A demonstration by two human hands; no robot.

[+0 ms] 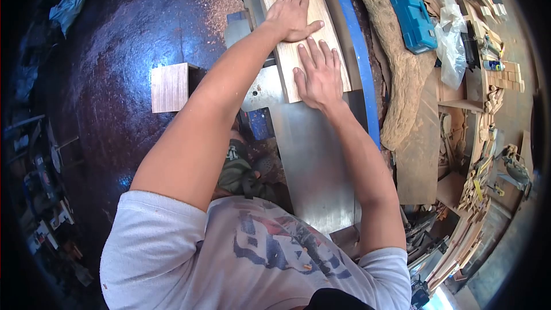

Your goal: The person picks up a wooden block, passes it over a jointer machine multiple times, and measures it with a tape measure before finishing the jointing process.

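Observation:
A pale wooden board lies flat on the smooth metal bed of what looks like a jointer. My left hand presses on the board's far part, palm down, fingers stretched forward and thumb out to the side. Nearer to me, my right hand rests flat on the same board with its fingers spread. Neither hand is wrapped around anything. Along the board's right side runs the machine's fence, with a blue edge. The underside of the board is hidden.
A wooden block stands left of the machine, above the dark shiny floor. Wood shavings lie at the far left of the bed. Beyond the fence are a rough log, a teal case, plastic wrap and stacked wood strips.

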